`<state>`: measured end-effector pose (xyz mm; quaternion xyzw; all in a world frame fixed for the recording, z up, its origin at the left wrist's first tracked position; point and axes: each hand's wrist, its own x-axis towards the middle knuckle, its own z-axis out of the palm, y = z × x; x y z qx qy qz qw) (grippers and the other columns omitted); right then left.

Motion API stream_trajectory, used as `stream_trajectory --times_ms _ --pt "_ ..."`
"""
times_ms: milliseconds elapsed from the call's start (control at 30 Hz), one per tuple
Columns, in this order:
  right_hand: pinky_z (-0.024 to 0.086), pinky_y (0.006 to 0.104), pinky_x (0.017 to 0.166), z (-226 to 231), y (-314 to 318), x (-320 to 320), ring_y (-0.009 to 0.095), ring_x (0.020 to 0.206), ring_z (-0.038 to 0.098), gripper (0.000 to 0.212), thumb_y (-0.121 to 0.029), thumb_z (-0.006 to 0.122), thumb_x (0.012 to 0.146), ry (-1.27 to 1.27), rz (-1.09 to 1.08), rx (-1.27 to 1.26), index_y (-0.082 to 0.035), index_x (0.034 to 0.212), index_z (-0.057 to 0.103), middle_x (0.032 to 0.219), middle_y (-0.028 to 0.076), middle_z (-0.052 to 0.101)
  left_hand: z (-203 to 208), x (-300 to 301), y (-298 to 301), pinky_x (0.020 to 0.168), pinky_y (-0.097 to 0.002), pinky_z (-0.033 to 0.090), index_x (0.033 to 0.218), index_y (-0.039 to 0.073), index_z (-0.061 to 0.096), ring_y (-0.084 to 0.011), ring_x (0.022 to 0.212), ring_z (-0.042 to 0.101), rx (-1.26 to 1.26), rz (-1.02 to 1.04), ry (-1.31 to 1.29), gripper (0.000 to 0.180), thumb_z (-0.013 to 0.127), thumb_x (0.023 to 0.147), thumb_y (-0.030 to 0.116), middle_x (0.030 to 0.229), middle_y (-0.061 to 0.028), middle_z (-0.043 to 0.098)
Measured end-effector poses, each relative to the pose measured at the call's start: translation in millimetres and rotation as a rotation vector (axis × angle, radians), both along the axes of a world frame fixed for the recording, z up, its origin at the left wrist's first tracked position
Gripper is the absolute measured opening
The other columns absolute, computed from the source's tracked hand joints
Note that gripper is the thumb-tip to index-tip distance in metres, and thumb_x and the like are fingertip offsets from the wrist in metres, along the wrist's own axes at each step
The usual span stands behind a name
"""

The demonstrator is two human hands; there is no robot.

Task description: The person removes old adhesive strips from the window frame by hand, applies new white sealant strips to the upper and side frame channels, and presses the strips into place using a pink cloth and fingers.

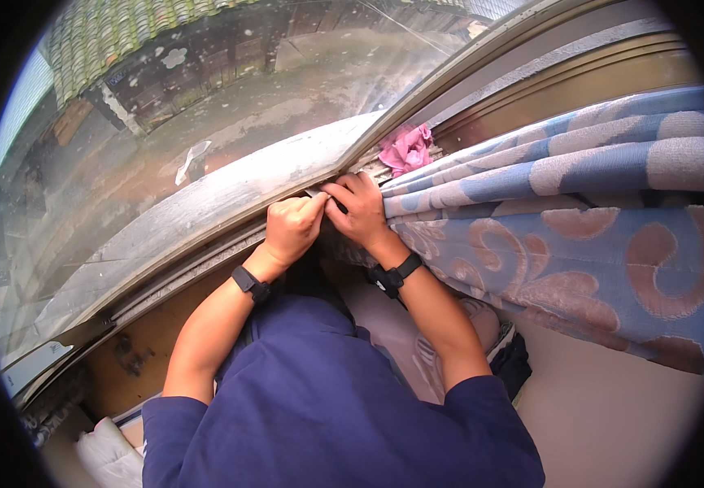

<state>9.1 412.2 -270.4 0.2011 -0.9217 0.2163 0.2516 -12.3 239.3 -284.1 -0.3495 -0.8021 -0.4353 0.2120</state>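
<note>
Both hands meet at the worn grey window sill (205, 207), right where the sliding frame's corner comes down. The left hand (293, 228) is curled into a loose fist, thumb and forefinger pinched together against the sill's inner edge; what it pinches is too small to tell. The right hand (360, 210) lies just beside it, touching it, fingers bent and pressing down on the near edge of the blue curtain with pink swirl patterns (579, 236) — the fabric's corner is bunched under its fingertips. Each wrist carries a black band.

The curtain spreads from the hands out to the right, draped over the sill track and hanging down toward the near side. Just beyond the right hand, farther along the track, a crumpled pink cloth (407, 148) sits wedged by the window frame. Through the glass on the far left lie a wet concrete yard and a green tiled roof (100, 32). The person's dark blue shirt (327, 407) fills the near middle — a white pillow-like bundle (112, 455) shows at the near left.
</note>
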Motion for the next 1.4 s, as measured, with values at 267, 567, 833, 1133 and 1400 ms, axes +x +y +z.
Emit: stream_trajectory --times_ms 267,567,833,1133,1400 --pt "0.049 0.0391 0.069 16.0 10.6 -3.9 0.025 0.080 0.058 0.019 -0.015 0.067 0.077 0.068 0.112 0.195 -0.008 0.095 0.065 0.088 0.003 0.058 2.0 2.2 2.4 0.059 -0.0374 0.051 0.102 0.006 0.069 -0.0264 0.063 0.064 -0.066 0.074 0.003 0.019 0.071 0.083 0.007 0.072 -0.0094 0.065" --pt "0.052 0.0332 0.071 10.1 23.2 -5.4 0.020 0.082 0.063 0.025 -0.011 0.065 0.078 0.114 0.250 0.289 -0.004 0.102 0.066 0.097 0.005 0.066 -2.3 1.1 -6.0 0.057 -0.0363 0.051 0.099 0.005 0.067 -0.0238 0.061 0.064 -0.187 0.112 0.012 0.014 0.066 0.086 0.009 0.067 -0.0072 0.061" --pt "0.050 0.0345 0.076 15.3 25.2 -3.8 0.021 0.087 0.062 0.033 -0.016 0.067 0.080 0.034 0.285 0.330 -0.004 0.110 0.064 0.104 0.007 0.068 -8.2 1.0 -8.5 0.055 -0.0364 0.049 0.096 0.006 0.069 -0.0241 0.058 0.061 -0.103 0.083 -0.008 0.012 0.068 0.084 0.006 0.065 -0.0070 0.059" --pt "0.049 0.0369 0.075 9.9 4.9 6.9 0.023 0.086 0.063 0.046 -0.020 0.078 0.074 0.089 0.136 0.165 -0.004 0.114 0.065 0.104 0.006 0.069 -6.5 1.4 -6.9 0.056 -0.0366 0.049 0.099 0.005 0.071 -0.0261 0.059 0.062 -0.034 0.047 -0.050 0.018 0.070 0.081 0.003 0.067 -0.0086 0.061" --pt "0.045 0.0394 0.075 2.8 2.7 1.8 0.026 0.085 0.060 0.032 -0.025 0.071 0.080 0.026 0.122 0.168 -0.006 0.105 0.062 0.101 0.008 0.065 -4.9 1.8 -7.5 0.057 -0.0368 0.050 0.100 0.004 0.071 -0.0276 0.061 0.063 -0.025 0.048 -0.064 0.019 0.070 0.081 0.003 0.070 -0.0107 0.064"
